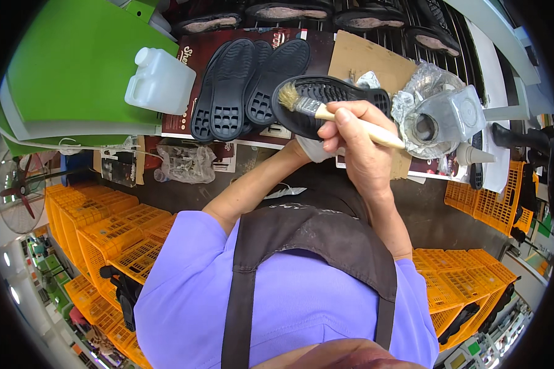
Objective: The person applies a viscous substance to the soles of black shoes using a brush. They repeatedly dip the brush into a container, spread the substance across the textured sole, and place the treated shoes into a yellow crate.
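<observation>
My right hand (362, 138) is closed around the pale wooden handle of a paintbrush (308, 106). The brush's yellowish bristles touch the toe end of a black shoe sole (338, 91), inside its raised rim. My left hand (316, 150), in a white glove, supports this sole from its near side, with the fingers mostly hidden beneath it. Several more black soles (231, 92) lie overlapped just to the left. To the right, a cut-open clear plastic jug (452, 120) lies on its side, wrapped in crumpled plastic film (412, 104).
A white plastic jug (160, 81) stands beside a green surface (74, 61) at left. Black shoes (289, 12) sit on a rack at the back. Brown cardboard (369, 55) covers part of the table. A white nozzle bottle (474, 155) lies at right. Orange crates (111, 234) flank me.
</observation>
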A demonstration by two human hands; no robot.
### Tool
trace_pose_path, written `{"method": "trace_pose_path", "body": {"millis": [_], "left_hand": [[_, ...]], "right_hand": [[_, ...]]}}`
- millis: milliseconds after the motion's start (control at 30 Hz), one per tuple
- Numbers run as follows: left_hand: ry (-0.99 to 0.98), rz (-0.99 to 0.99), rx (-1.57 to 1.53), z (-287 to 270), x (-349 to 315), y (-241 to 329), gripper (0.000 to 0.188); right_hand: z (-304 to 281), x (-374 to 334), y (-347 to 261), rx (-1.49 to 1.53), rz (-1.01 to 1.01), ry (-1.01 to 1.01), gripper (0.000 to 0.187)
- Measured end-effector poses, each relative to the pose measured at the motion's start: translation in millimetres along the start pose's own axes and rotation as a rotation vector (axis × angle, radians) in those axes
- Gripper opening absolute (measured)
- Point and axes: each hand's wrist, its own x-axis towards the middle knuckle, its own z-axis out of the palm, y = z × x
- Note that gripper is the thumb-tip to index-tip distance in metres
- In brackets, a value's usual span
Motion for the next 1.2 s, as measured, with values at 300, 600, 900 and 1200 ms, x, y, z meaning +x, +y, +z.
{"method": "trace_pose_path", "body": {"millis": [300, 600, 900, 1200], "left_hand": [[-0.216, 0.042, 0.928, 10.9, -4.0, 26.2, 0.032], [-0.528, -0.038, 0.64, -12.5, -0.2, 53.3, 0.041], [-0.296, -0.415, 0.061, -45.2, -13.9, 45.8, 0.069], [-0.022, -0.303, -0.04, -33.0, -30.2, 56.7, 0.061]], "right_hand": [[-23.3, 25.2, -17.0, -0.073, -0.029, -0.04, 0.019], [-45.3, 53.9, -15.2, -0.308, 0.024, -0.126, 0.018], [-51.5, 57.1, -2.7, -0.326, 0.109, -0.181, 0.019], [-52.5, 46.8, 4.8, -0.263, 0.12, -0.119, 0.019]]}}
